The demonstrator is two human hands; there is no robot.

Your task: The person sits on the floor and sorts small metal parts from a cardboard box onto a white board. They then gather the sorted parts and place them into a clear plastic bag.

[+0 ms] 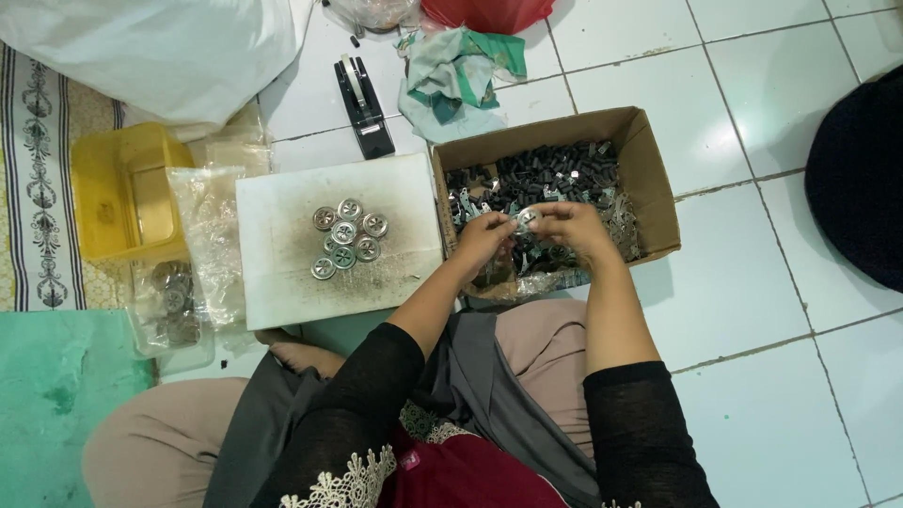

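Note:
I sit on a tiled floor with both hands over an open cardboard box (649,160) filled with small dark parts and shiny metal pieces. My left hand (484,233) and my right hand (569,229) meet over the box and together pinch a small round metal disc (528,217). To the left lies a white board (282,245) carrying a cluster of several finished round metal discs (346,238).
A yellow plastic tub (118,188) and clear plastic bags with more discs (174,301) lie left of the board. A black tape dispenser (362,103), crumpled cloth (456,75) and a white sack (160,52) lie beyond. A dark object (861,179) sits at right.

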